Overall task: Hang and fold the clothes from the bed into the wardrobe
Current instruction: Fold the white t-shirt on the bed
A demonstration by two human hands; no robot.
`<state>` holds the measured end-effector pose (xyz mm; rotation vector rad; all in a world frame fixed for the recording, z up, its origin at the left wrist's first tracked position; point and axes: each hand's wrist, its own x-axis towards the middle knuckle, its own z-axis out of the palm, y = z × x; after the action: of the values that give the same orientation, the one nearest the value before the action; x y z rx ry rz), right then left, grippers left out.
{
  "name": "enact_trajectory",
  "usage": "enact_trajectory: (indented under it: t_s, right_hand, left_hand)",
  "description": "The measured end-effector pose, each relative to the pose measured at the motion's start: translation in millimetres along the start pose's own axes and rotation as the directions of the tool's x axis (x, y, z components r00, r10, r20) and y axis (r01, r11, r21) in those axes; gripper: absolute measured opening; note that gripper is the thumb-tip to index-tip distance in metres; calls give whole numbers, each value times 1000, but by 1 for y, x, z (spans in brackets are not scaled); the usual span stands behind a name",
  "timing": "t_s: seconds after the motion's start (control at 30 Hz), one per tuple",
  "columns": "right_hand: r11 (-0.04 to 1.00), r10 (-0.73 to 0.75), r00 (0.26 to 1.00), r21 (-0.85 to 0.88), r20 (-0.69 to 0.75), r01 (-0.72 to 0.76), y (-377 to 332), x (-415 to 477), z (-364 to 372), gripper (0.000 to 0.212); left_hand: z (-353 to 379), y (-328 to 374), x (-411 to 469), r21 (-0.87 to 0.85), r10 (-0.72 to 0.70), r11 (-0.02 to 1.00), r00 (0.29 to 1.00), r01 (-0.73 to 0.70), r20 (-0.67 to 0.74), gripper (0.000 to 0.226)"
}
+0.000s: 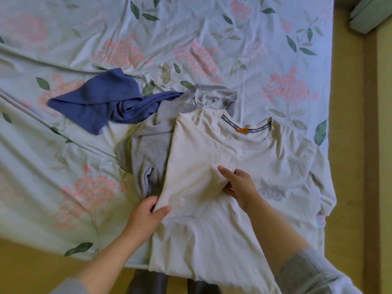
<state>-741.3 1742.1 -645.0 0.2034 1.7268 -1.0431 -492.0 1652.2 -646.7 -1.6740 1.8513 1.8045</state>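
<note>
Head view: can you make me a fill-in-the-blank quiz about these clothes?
The grey garment lies partly ___ the white T-shirt, which the left hand and right hand hold.
The label inside its collar is ___.
The crumpled garment farthest left on the floral sheet is ___.
Missing words: under; orange; blue.

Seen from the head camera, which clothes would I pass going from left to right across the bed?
blue garment → grey knit top → white T-shirt, whose folded-over side lies partly on the grey one.
</note>
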Motion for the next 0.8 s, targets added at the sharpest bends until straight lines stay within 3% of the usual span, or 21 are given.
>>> enact_trajectory:
  t_s: [0.1, 0.23, 0.33, 0.43, 0.53, 0.67, 0.8]
  right_hand:
    - [998, -44, 999, -39, 32, 45, 9, -13, -3, 25]
    - [999, 16, 995, -42, 102, -12, 31, -28, 4, 34]
    - [979, 87, 986, -196, 141, -59, 54, -35, 18, 26]
    - [969, 112, 994, -224, 18, -105, 75, -40, 27, 2]
    - [971, 69, 986, -217, -154, -101, 81, -47, 28, 7]
    - [965, 53, 989, -248, -136, -86, 65, -74, 21, 22]
    - [975, 32, 984, -212, -174, -69, 40, -105, -1, 24]
  left_hand:
    - [2, -1, 1, 1, -2, 1000, 1000, 2, -3, 20]
    - [0, -3, 1, 34, -10, 999, 1000, 9, 2, 21]
    - [-2, -4, -2, 56, -26, 998, 1000, 26, 4, 27]
    - [-5, -5, -4, 113, -20, 993, 1000, 22, -12, 26]
    - [-10, 3, -10, 195, 3, 981, 998, 10, -67, 12]
    - [-18, 28, -19, 274, 79, 961, 991, -47, -108, 24]
    - [-21, 66, -26, 284, 151, 949, 988, -137, -27, 11]
